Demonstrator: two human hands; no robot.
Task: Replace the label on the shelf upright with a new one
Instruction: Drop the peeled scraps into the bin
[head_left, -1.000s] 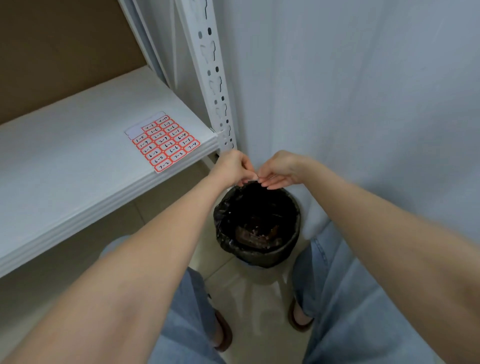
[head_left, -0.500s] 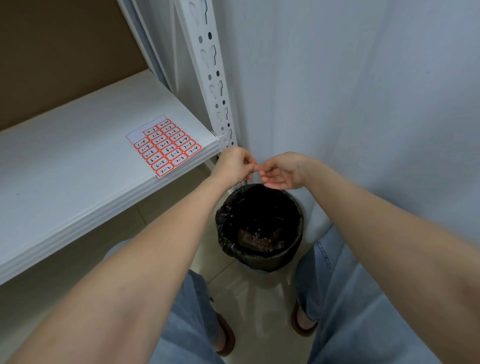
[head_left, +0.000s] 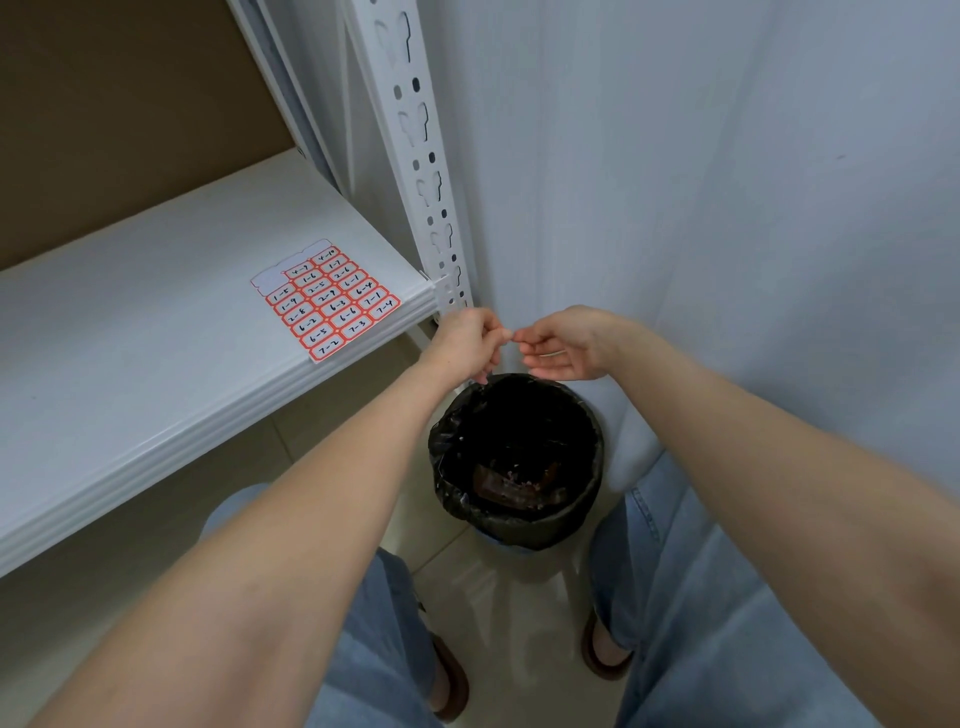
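Observation:
My left hand (head_left: 465, 343) and my right hand (head_left: 566, 343) meet fingertip to fingertip just above the bin. Both pinch a tiny scrap, the old label, at the spot where they touch; it is almost hidden by the fingers. The white perforated shelf upright (head_left: 415, 156) rises right behind my left hand, and no label shows on its visible face. A sheet of red-framed, hand-numbered labels (head_left: 327, 301) lies flat on the white shelf (head_left: 156, 322), near its front right corner.
A black-lined waste bin (head_left: 592, 499) stands on the tiled floor between my feet and the wall, with some rubbish at its bottom. A pale wall (head_left: 727, 208) closes off the right side. My legs in jeans fill the lower frame.
Both hands have risen a little from the bin's rim toward the upright's foot. My right fingers have curled from loosely held into a pinch against my left fingertips.

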